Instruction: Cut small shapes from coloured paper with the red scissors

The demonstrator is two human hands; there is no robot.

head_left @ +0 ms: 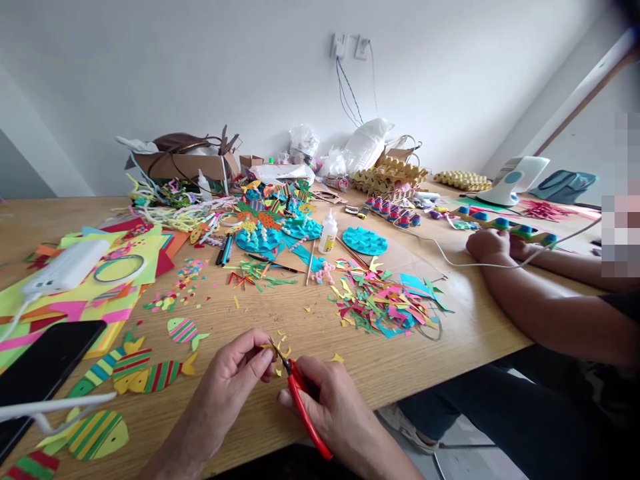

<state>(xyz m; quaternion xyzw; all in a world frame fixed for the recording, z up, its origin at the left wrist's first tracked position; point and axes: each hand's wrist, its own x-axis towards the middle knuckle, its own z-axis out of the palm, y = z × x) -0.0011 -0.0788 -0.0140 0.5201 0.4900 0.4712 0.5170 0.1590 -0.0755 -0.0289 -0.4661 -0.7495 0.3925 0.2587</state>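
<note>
My right hand (pixel 334 399) is closed around the red handles of a pair of scissors (pixel 304 405). The thin blades point up and left, with their tips at my left fingertips. Pinched between the thumb and fingers of my left hand (pixel 234 377) is a small piece of yellow paper (pixel 269 347), mostly hidden by the fingers. Tiny yellow paper scraps (pixel 281 350) lie on the table just beyond the blades. To the left of my left hand are several striped paper fish, among them a red and green one with a yellow tail (pixel 163 377) and a pink-striped one (pixel 183 331).
Mixed paper cuttings (pixel 385 303) are heaped right of centre. Behind them stand a glue bottle (pixel 328 232) and a turquoise egg-carton disc (pixel 365 241). A phone (pixel 47 367) and coloured sheets (pixel 120 293) lie left. At right, another person's arms (pixel 530 293) hold a painted egg-carton strip (pixel 505 224).
</note>
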